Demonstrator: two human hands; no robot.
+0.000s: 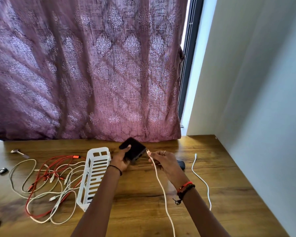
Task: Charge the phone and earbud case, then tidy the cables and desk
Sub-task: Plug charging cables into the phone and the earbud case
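left hand point(121, 159) gripping phone point(133, 150), right hand point(166, 161) pinching white cable point(161, 182) — plug beside it

white cable point(162, 187) — runs off the bottom edge | its plug tip at the phone point(135, 149): too small to tell if seated | dark object point(181, 164) mostly behind the right hand point(164, 161) (kind unclear) | small item point(1, 171) near the left edge — blurred

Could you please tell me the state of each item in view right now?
phone: held in left hand, apparently not yet plugged in.
white cable: plug pinched by right hand, tip beside the phone's edge.
red and white cables: tangled.
curtain: drawn.
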